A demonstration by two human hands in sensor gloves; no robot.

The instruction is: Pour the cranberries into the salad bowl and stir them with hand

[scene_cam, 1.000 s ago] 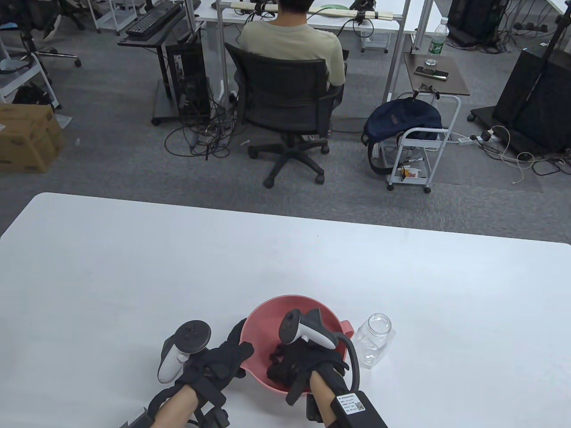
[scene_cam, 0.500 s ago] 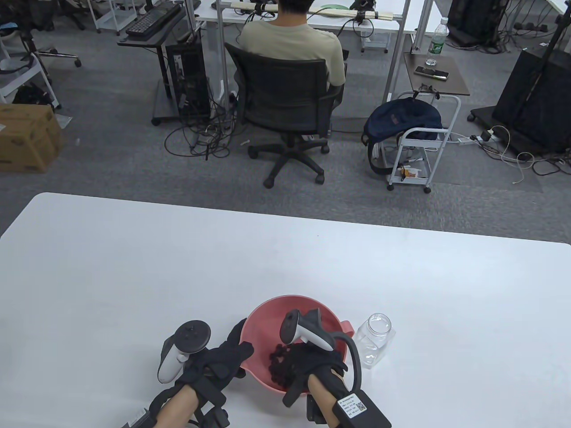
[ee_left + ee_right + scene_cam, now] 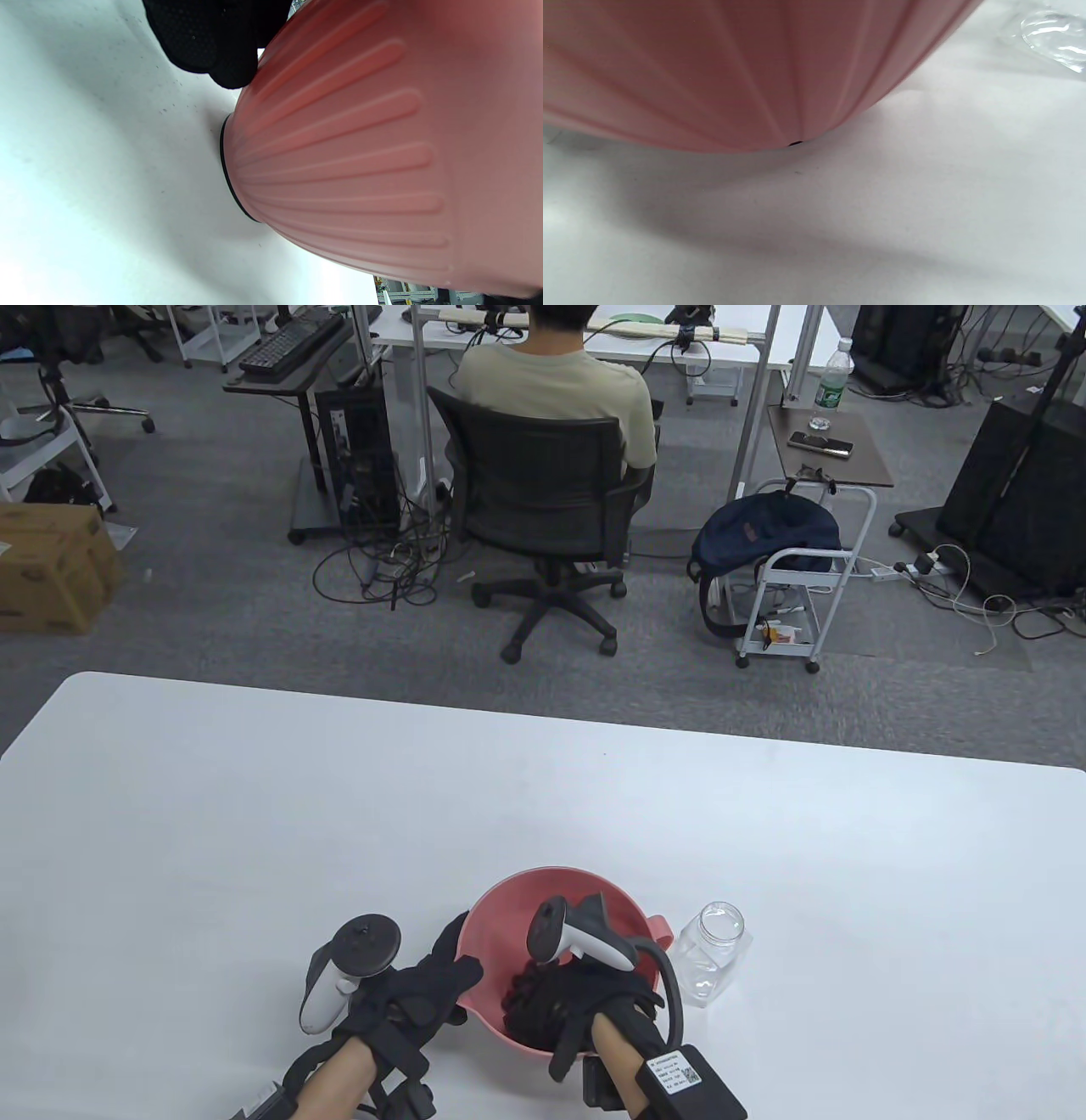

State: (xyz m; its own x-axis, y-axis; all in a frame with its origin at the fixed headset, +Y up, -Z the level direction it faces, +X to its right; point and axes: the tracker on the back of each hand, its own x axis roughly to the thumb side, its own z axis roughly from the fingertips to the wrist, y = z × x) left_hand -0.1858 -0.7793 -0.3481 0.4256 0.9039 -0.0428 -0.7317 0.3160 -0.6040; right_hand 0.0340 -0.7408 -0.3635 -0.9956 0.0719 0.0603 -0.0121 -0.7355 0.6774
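Note:
The pink ribbed salad bowl [image 3: 509, 899] stands near the table's front edge. Its outer wall fills the left wrist view [image 3: 339, 148] and the right wrist view [image 3: 712, 63]. My left hand [image 3: 458, 957] holds the bowl's left side, thumb at the rim and fingertips [image 3: 220, 46] on the outer wall. My right hand [image 3: 547, 997] is down inside the bowl, its fingers dipped loosely into the dark cranberries [image 3: 517, 984]. Black glove and berries blend, so the fingertips are hard to make out. The clear jar [image 3: 713, 954] stands upright and empty just right of the bowl.
The white table [image 3: 339, 814] stretches away beyond the bowl. The jar's glass [image 3: 1052, 34] shows at the right wrist view's top right corner. Past the table's far edge, a person sits in an office chair [image 3: 543, 500] with their back to me.
My right hand has shifted a little to the left and lower inside the bowl, now covering more of the cranberries. The left hand, bowl and jar have stayed put.

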